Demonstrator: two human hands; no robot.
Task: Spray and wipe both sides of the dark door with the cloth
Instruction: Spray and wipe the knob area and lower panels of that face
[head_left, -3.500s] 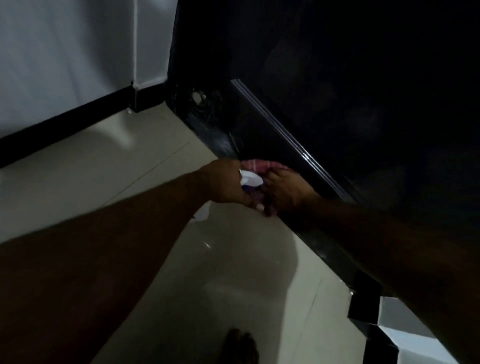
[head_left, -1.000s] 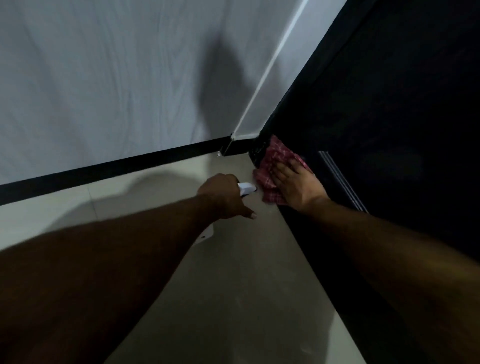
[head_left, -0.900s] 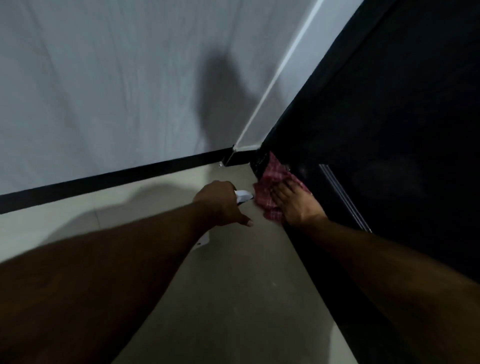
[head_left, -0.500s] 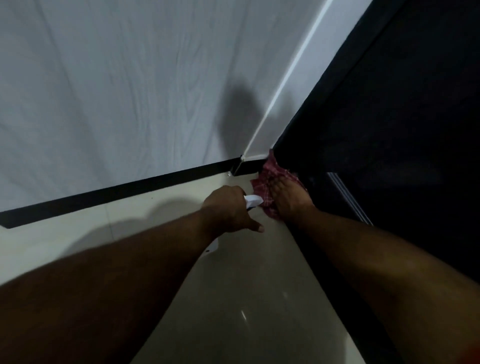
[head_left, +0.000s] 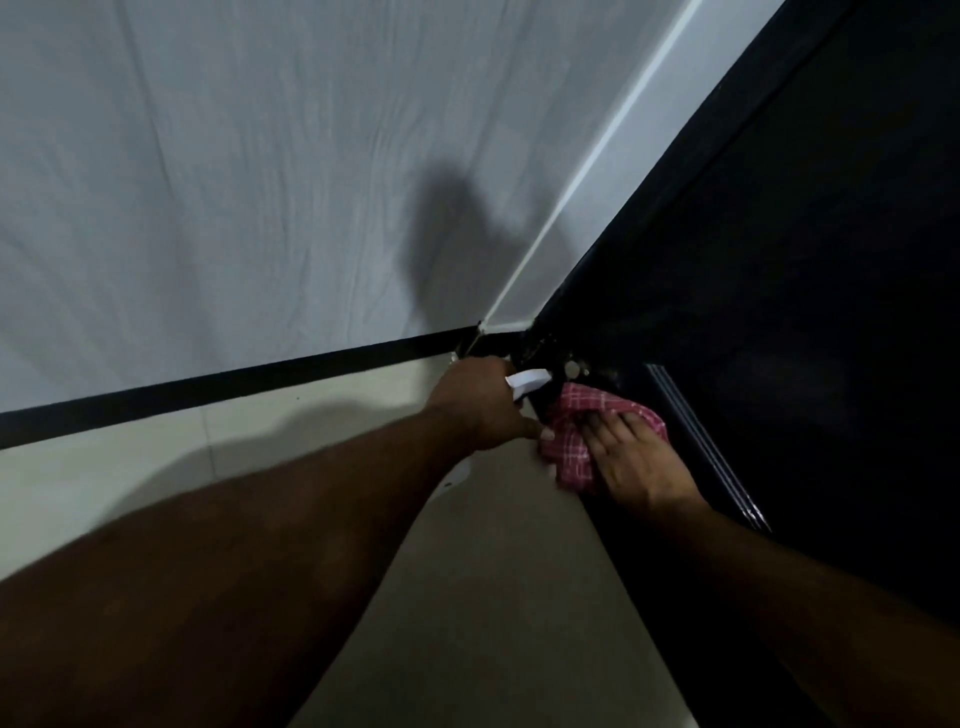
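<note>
Back from the corner, your right hand (head_left: 639, 467) wipes flat-fingered, cloth (head_left: 574, 452) low on the dark door (head_left: 779, 312), left hand (head_left: 483, 405) gripping the spray bottle (head_left: 531, 378); keep stroking.

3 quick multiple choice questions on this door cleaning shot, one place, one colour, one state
1. Where is the cloth? A in a bucket; B against the low part of the door; C on a chair.
2. What colour is the cloth? A red and white check; B plain blue; C yellow.
3. How is the right hand? A a fist; B hanging idle; C flat on the cloth.
Answers: 1 B, it lies on the door just above the floor. 2 A, its check pattern shows. 3 C, straight fingers press it.
</note>
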